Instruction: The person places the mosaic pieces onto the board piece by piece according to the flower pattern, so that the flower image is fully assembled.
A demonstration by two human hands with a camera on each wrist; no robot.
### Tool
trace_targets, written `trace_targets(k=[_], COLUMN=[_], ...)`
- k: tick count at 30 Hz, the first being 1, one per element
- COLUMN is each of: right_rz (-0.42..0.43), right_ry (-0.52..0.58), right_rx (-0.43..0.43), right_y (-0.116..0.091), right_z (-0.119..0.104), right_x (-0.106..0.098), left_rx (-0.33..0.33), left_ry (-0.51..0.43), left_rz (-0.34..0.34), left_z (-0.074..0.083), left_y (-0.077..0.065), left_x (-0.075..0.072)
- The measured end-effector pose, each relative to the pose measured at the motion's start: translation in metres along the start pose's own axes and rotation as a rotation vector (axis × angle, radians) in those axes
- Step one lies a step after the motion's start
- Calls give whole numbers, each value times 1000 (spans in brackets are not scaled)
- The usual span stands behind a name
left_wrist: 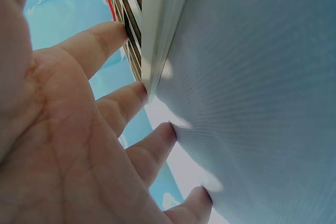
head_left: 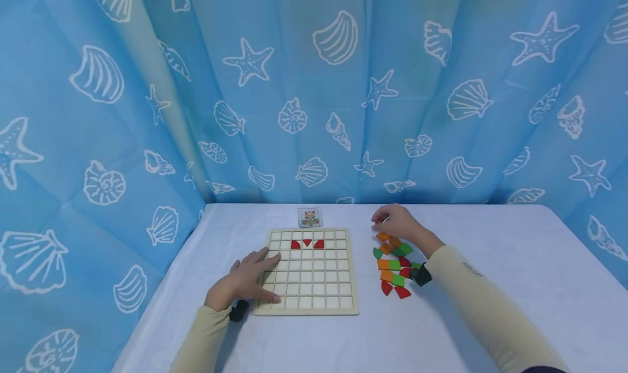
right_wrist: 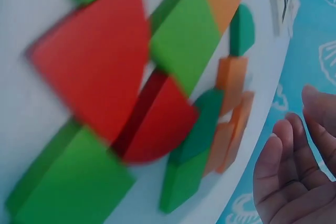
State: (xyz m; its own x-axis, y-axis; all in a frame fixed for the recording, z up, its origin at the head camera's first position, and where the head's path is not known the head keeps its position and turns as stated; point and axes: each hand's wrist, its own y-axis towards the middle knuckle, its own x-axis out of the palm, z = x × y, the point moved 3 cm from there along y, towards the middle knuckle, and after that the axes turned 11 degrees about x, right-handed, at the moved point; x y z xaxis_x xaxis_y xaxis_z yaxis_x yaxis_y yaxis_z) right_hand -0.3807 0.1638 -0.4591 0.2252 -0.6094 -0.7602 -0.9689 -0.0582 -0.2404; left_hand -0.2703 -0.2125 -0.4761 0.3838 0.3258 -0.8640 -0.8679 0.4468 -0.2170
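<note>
In the head view, your left hand [head_left: 245,280] lies at the lower centre-left, fingers spread wide over the left edge of the grid board [head_left: 306,311], with the thumb on its lower-left part. The board sits at the lower centre of the frame on the white surface [head_left: 304,346], and three red pieces [head_left: 295,245] form a row near its top: a triangle between two curved-edged ones. A small patterned card [head_left: 310,218] lies just above the board. Your right hand [head_left: 399,223], right of centre, is at the upper end of the loose pieces [head_left: 392,264], orange, green and red, its fingers bent. A blue shell-print curtain [head_left: 294,89] fills the upper frame. In the left wrist view, your fingers fan out from the left, the upper ones against the board at top centre and the lower two at the white cloth. In the right wrist view, the loose pieces spread from left to centre, the nearest blurred; your loosely curled fingers and thumb show at lower right, slightly apart, with nothing visible between them.
</note>
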Motion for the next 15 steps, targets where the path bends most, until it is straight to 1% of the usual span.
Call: trace_targets(k=[6, 8, 11, 15], right_rz=[-22, -20, -19, -33], right_ry=[88, 107, 107, 96], right_rx=[-21, -15, 25, 57], right_y=[-2, -1, 1, 4], right_z=[20, 28, 40, 51], right_x=[-12, -16, -20, -20], left_rx=[1, 5, 10, 3], left_ry=[-19, -15, -15, -11], left_rz=[-4, -5, -9, -10], left_z=[1, 1, 1, 0], left_y=[0, 0, 0, -1], left_x=[0, 1, 1, -1])
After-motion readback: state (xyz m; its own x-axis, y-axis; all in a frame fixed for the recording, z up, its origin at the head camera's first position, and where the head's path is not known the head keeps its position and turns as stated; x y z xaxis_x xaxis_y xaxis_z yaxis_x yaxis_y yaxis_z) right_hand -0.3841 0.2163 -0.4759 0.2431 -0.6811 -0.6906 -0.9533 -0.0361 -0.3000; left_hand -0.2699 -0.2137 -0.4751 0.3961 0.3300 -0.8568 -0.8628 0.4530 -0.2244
